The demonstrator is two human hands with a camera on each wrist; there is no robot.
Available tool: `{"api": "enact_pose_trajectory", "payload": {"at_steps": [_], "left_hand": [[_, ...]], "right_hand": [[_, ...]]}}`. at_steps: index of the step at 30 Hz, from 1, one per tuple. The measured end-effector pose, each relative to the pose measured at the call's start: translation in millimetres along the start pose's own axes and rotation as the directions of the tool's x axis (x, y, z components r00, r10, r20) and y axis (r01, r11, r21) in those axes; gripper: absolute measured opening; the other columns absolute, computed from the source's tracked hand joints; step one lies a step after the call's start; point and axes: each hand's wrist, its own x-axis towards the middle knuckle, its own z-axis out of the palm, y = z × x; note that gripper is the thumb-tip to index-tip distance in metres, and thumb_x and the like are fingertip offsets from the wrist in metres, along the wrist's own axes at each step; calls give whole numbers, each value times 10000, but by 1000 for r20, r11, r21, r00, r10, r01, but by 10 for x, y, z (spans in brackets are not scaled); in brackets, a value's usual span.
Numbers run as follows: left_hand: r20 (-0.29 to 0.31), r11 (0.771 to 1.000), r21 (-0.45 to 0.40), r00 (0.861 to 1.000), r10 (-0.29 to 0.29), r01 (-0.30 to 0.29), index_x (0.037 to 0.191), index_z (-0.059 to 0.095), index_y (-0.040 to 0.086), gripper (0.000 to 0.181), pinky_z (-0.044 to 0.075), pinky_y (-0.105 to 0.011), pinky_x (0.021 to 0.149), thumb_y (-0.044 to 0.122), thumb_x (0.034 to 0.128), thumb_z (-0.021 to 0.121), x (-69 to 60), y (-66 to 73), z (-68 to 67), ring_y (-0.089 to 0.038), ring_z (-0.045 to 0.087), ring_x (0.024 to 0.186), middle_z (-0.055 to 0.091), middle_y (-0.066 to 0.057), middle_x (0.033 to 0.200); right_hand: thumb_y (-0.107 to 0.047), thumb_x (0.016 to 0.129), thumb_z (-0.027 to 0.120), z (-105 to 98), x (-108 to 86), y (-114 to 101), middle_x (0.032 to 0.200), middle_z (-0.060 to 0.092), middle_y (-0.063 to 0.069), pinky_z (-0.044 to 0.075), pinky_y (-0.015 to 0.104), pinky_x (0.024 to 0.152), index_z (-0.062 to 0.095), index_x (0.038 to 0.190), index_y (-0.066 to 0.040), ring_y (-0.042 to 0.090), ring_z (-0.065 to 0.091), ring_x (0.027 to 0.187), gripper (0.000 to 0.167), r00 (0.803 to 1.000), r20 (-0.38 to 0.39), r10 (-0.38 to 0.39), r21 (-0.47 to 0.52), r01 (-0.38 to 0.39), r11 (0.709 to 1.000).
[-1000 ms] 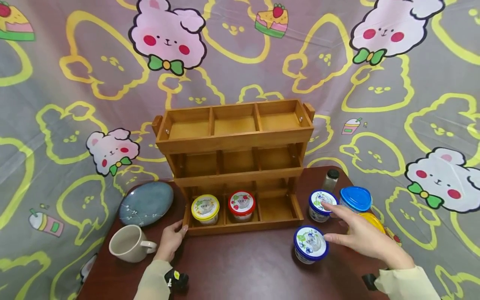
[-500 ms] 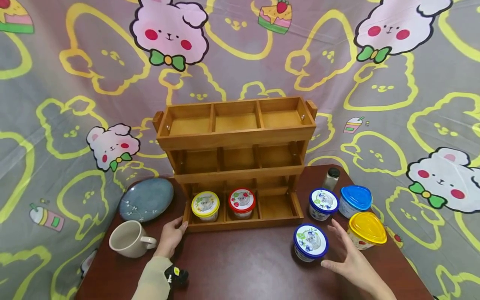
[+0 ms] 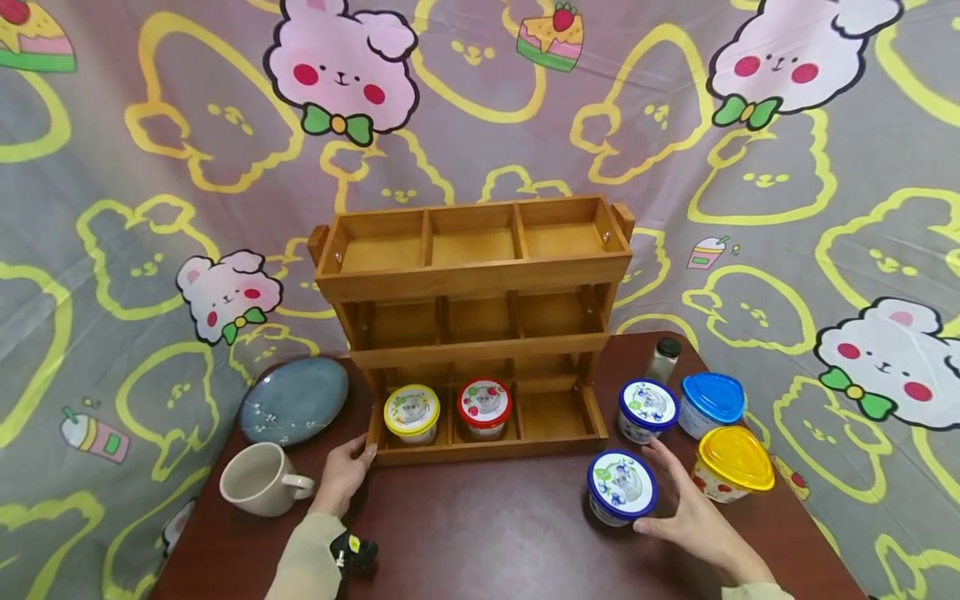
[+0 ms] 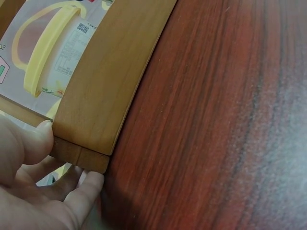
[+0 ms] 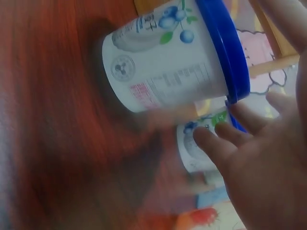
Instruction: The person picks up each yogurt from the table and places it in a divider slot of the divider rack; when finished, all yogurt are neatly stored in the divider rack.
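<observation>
My left hand (image 3: 345,475) pinches the lower left corner of a three-tier wooden shelf (image 3: 480,451); in the left wrist view the thumb and fingertips lie on either side of that corner. A yellow-lidded tub (image 3: 412,410) and a red-lidded tub (image 3: 483,407) sit in the bottom tier's left and middle compartments. On the table, my right hand (image 3: 693,521) is spread beside a blue-lidded blueberry tub (image 3: 622,486), thumb and fingers apart at its right side. The right wrist view shows this tub (image 5: 163,57) close up, blurred. A second blueberry tub (image 3: 648,408) stands just behind.
At the right stand a blue-lidded container (image 3: 713,402), a yellow-lidded container (image 3: 733,462) and a black-capped jar (image 3: 664,358). A cream mug (image 3: 262,482) and a blue-grey plate (image 3: 296,402) are at the left. Patterned cloth hangs behind the table.
My right hand has drawn back from over the rear blueberry tub, down toward the near one's right side. The left hand keeps its hold on the shelf corner.
</observation>
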Motion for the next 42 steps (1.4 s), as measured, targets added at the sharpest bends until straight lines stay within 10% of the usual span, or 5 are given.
{"api": "enact_pose_trajectory", "payload": {"at_steps": [7, 14, 42], "left_hand": [[-12, 1000, 1, 1000, 9, -9, 1434, 431, -97, 483, 306, -582, 1102, 144, 1027, 527, 12, -18, 16, -432, 411, 1333, 449, -311, 1432], [-3, 1000, 9, 1000, 12, -12, 1434, 419, -110, 484, 265, -584, 1120, 122, 1024, 526, 10, -10, 9, -449, 355, 1364, 422, -323, 1444], [1, 1000, 3, 1000, 24, -24, 1437, 410, -114, 499, 347, -587, 1073, 143, 1026, 525, -12, -16, -4, -440, 485, 1263, 447, -336, 1417]], "right_hand": [[-245, 748, 879, 1, 113, 44, 1545, 315, 202, 278, 109, 997, 121, 1589, -139, 413, 323, 1375, 1136, 999, 35, -21, -82, 23, 996], [-312, 731, 889, 16, 165, 93, 1514, 381, 202, 407, 560, 1005, 196, 1573, -144, 347, 444, 1276, 1103, 999, 49, 11, -157, -3, 988], [-415, 721, 883, 207, 97, 151, 1375, 513, 179, 420, 635, 987, 302, 1494, -155, 349, 531, 1165, 1001, 984, -105, 141, -187, -159, 969]]}}
